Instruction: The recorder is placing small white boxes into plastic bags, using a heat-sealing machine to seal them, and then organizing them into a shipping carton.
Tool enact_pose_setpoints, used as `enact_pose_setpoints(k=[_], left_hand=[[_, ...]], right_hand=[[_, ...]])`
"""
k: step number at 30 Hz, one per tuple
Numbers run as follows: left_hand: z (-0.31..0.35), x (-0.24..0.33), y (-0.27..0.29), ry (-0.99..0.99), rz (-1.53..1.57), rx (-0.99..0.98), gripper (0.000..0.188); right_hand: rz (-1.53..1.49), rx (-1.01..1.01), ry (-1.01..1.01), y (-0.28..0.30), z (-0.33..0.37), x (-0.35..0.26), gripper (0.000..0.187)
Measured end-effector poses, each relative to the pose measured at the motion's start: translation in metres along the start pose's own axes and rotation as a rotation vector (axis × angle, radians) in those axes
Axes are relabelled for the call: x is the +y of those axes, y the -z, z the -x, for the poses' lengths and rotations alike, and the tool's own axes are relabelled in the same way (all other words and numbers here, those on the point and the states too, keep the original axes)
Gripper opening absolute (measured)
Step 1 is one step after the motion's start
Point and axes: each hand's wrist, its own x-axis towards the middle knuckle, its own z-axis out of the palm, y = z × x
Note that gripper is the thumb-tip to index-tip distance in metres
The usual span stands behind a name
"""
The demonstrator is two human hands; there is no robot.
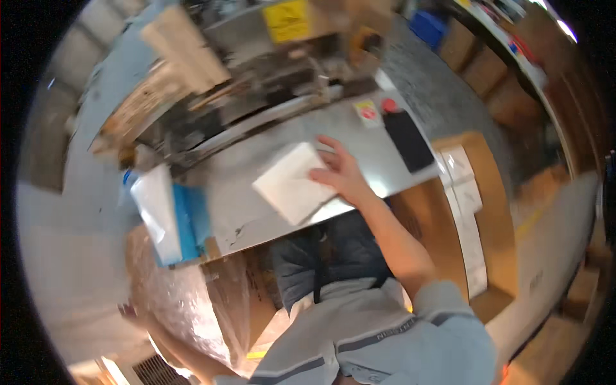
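Note:
My right hand [341,174] lies on the right edge of a flat white packet [289,185], fingers spread over it and thumb on top. The packet rests on a grey metal table [250,212] and sticks out a little past its near edge. My left hand [130,312] is low at the left, blurred, against a clear plastic bag [186,301] that lines a cardboard box. Whether it holds anything cannot be made out.
A machine [256,70] with a yellow label fills the back of the table. A blue-and-white stack [172,215] stands at the table's left end. A black device [409,140] and a red button [389,104] sit at the right. An open cardboard box [494,212] of white packets stands beside me.

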Motion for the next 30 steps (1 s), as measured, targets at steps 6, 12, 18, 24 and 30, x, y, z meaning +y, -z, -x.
enact_pose_setpoints(k=[6,12,18,24,30], left_hand=[[0.15,0.306,-0.067,1.092,1.188,-1.386,0.081],[0.204,0.455,-0.105,1.155,1.109,-1.259,0.054],[0.248,0.546,-0.145,0.685,1.299,-1.736,0.092],[0.295,0.591,-0.143,0.327,1.141,-2.044,0.099],[0.281,0.555,-0.145,0.431,1.109,-1.967,0.067]], right_hand=[[0.926,-0.019,0.617,-0.049,0.047,-0.013,0.07],[1.041,-0.273,0.956,-0.084,0.111,-0.028,0.035],[0.378,0.567,0.186,0.016,0.175,-0.059,0.074],[0.108,0.612,-0.027,0.073,0.212,-0.083,0.062],[0.293,1.26,0.172,0.228,0.332,-0.113,0.047]])
